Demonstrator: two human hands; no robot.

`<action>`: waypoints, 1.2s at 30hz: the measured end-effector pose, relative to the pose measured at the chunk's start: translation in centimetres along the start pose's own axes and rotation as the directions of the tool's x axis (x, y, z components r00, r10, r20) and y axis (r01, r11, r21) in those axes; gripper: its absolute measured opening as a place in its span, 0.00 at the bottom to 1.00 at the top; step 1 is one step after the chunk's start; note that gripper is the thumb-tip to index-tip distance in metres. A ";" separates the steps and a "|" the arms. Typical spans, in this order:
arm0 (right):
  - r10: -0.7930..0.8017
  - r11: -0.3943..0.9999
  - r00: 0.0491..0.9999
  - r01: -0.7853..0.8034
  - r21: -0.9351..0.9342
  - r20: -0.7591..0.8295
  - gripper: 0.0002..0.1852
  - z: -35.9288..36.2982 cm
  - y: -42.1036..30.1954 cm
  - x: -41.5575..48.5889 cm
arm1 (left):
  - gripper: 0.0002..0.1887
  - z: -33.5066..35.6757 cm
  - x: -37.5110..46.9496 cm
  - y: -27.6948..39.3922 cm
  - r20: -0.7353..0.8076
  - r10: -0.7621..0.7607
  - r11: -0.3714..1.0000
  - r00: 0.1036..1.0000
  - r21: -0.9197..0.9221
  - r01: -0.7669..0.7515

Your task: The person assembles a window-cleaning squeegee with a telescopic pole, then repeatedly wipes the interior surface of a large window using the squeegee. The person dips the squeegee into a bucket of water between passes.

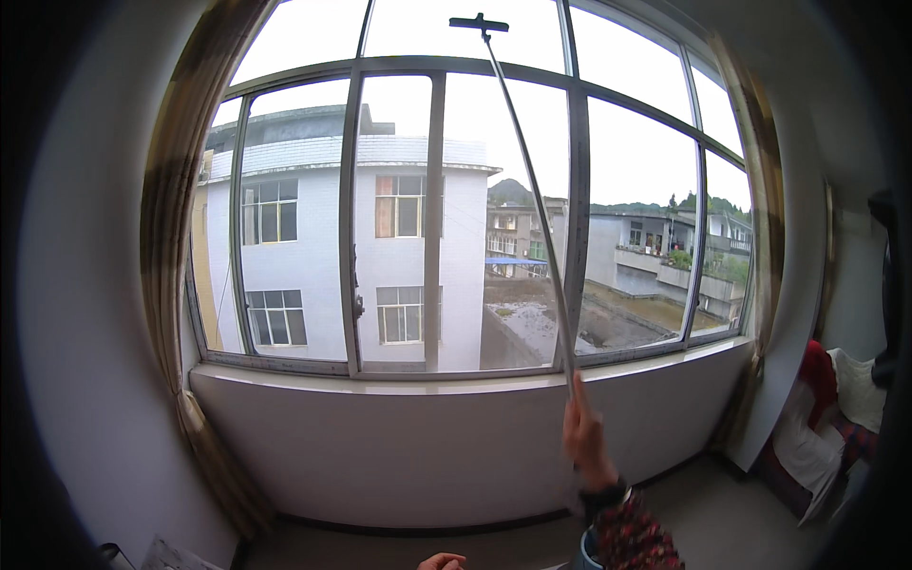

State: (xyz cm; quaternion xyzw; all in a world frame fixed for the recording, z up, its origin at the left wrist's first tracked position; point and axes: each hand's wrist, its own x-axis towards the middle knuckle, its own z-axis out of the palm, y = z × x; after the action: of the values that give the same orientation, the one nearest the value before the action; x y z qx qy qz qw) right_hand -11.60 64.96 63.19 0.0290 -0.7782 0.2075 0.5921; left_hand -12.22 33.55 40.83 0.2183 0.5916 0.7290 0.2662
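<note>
My right hand [588,434] grips the lower end of a long metal pole [531,171], its index finger laid along the shaft. At the pole's far end a dark window squeegee head [479,25] is in front of the upper middle window pane [420,32]. Whether its blade touches the glass, I cannot tell. Only part of my left hand [443,562] shows at the bottom edge, with the fingers bent. Anything it may hold is out of sight. Close to my right sleeve [634,534] is the blue rim of a round object [588,550], mostly hidden.
A white sill [456,385] runs beneath the wide metal-framed window. Tied curtains hang at the left [174,285] and right [766,214]. Draped cloths [812,427] cover something at the far right. A light-coloured object [174,556] stands at the lower left.
</note>
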 end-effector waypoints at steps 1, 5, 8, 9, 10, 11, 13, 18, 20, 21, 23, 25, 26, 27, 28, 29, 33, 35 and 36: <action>-0.055 0.998 0.998 0.056 0.029 -0.036 0.28 0.7 0.4 4.5 | 0.11 -0.3 -0.2 0.1 -0.006 0.016 1.000 1.000 0.002 -0.016; 0.049 0.995 0.999 -0.050 -0.082 -0.013 0.27 2.9 -1.3 22.3 | 0.11 -1.5 -1.2 -0.2 -0.088 0.064 0.998 0.994 0.009 -0.063; -0.033 0.997 0.999 0.031 -0.065 -0.030 0.27 5.2 -5.1 31.7 | 0.11 -2.2 -2.2 -0.5 -0.159 0.065 0.998 0.985 0.008 -0.065; -0.025 0.999 0.999 0.024 -0.024 -0.043 0.27 6.0 -6.2 33.2 | 0.10 -2.2 -2.6 -0.6 -0.175 0.062 0.998 0.983 0.006 -0.062; -0.004 1.000 1.000 0.003 -0.026 -0.022 0.27 7.0 -6.8 33.7 | 0.11 -2.2 -2.9 -0.6 -0.195 0.068 0.997 0.978 -0.020 -0.073; -0.004 1.000 1.000 0.004 -0.008 -0.010 0.27 7.7 -7.0 33.9 | 0.11 -2.0 -3.0 -0.7 -0.213 0.071 0.996 0.974 -0.045 -0.082; -0.044 0.999 0.996 0.046 0.015 -0.081 0.26 9.9 -6.3 31.9 | 0.11 -1.8 -3.2 -0.6 -0.216 0.065 0.994 0.974 -0.067 -0.082; -0.039 0.996 0.999 0.037 -0.086 -0.026 0.29 10.3 -0.9 12.7 | 0.12 -1.5 -2.7 -0.5 -0.149 0.032 0.996 0.988 -0.073 -0.043; -0.018 1.000 1.000 0.018 -0.023 0.007 0.31 8.3 -0.9 2.0 | 0.11 -1.6 -2.3 -0.6 -0.118 0.038 0.998 0.992 -0.043 -0.043; 0.082 0.996 0.995 -0.080 -0.041 0.061 0.32 7.2 -1.5 -2.8 | 0.11 -1.5 -2.1 -0.7 -0.105 0.041 0.999 0.994 -0.030 -0.044; 0.088 0.996 0.992 -0.089 0.017 0.091 0.33 5.4 -3.1 -10.0 | 0.11 -1.6 -1.7 -0.7 -0.092 0.054 0.998 0.994 -0.018 -0.056; 0.110 0.994 0.988 -0.112 0.015 0.109 0.32 4.5 -3.0 -11.6 | 0.11 -1.4 -1.3 -0.8 -0.089 0.036 0.998 0.995 -0.040 -0.040; 0.105 0.994 0.989 -0.108 0.028 0.107 0.32 4.4 -2.6 -10.6 | 0.11 -1.2 -1.2 -0.7 -0.090 0.013 0.998 0.996 -0.065 -0.019; 0.126 0.990 0.985 -0.132 0.041 0.117 0.31 4.6 -2.1 -8.6 | 0.11 -1.0 -1.0 -0.6 -0.090 -0.002 0.996 0.996 -0.089 -0.006; 0.087 0.994 0.992 -0.092 0.059 0.097 0.30 5.0 -1.1 -5.7 | 0.11 -0.8 -1.0 -0.4 -0.101 -0.006 0.996 0.995 -0.090 -0.003; 0.107 0.991 0.989 -0.113 0.065 0.098 0.29 5.7 -0.1 -1.8 | 0.11 -0.6 -1.0 -0.3 -0.119 -0.003 0.998 0.993 -0.067 -0.005; 0.026 0.983 0.998 -0.037 0.182 0.062 0.27 8.5 0.1 16.5 | 0.11 -0.3 -2.1 0.2 -0.191 0.043 0.999 0.981 0.014 -0.041; -0.033 0.995 0.999 0.034 0.094 -0.021 0.27 10.2 -2.7 25.6 | 0.11 -0.4 -2.6 0.0 -0.234 0.071 0.997 0.970 0.007 -0.072; -0.038 0.985 0.999 0.037 0.171 0.001 0.27 10.5 -4.3 28.7 | 0.12 -0.5 -2.8 -0.1 -0.258 0.077 0.996 0.963 -0.012 -0.083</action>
State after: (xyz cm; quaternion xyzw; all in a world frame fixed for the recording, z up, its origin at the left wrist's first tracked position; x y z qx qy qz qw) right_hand -28.49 63.07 88.98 0.0948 -0.7580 0.2622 0.5897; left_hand -10.37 31.36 40.65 0.1427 0.6035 0.7680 0.1600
